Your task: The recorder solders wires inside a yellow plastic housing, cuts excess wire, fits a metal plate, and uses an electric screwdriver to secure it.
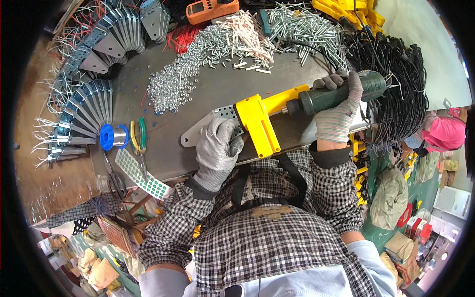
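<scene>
Screwdriver, 1 green powered unit, gripped by right hand, fingers wrapped around it. Left hand fingers pressed on 1 perforated metal plate beside 1 yellow block on desk. 1 blue spool left of them.

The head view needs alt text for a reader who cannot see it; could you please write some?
A person's gloved right hand grips a green-handled power screwdriver, its tip at a yellow plastic part that the gloved left hand steadies on a perforated metal plate. Piles of screws, stacked metal brackets and a blue wire spool lie on the grey workbench.
</scene>
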`<state>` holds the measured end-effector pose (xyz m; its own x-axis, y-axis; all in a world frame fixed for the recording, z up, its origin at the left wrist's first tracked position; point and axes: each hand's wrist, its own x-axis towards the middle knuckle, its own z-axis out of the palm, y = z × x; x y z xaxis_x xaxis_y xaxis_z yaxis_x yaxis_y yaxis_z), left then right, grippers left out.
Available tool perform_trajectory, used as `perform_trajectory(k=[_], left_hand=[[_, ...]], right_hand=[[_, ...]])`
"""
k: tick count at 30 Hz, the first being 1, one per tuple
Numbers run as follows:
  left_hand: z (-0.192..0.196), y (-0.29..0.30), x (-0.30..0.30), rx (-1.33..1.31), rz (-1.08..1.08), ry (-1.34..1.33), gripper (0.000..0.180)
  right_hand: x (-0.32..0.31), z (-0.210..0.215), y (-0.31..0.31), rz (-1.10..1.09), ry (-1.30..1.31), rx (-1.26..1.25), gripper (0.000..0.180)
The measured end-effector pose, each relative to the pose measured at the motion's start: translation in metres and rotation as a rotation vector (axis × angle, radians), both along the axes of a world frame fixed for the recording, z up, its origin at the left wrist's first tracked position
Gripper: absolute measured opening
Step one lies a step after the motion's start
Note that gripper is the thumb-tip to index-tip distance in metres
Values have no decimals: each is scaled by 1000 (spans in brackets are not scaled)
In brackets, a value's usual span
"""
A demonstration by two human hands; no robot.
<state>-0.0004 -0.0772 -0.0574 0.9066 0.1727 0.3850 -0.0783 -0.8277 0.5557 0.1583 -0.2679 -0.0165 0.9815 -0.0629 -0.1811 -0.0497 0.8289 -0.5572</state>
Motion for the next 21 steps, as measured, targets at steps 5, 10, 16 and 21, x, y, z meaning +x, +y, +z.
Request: perform_trajectory(k=[5,10,16,21], left_hand=[[6,-4,4,55,4,-24,27],[8,-6,5,-30,-9,4,24],[16,6,4,48,-60,30,35],[40,5,5,334,111,122,74]], right_hand=[[-1,-4,2,-14,-26,20,24],[-2,0,3,-16,-79,38,27],[8,31,1,94,-68,-150,32],[90,83,-54,145,-370,-1301,40]])
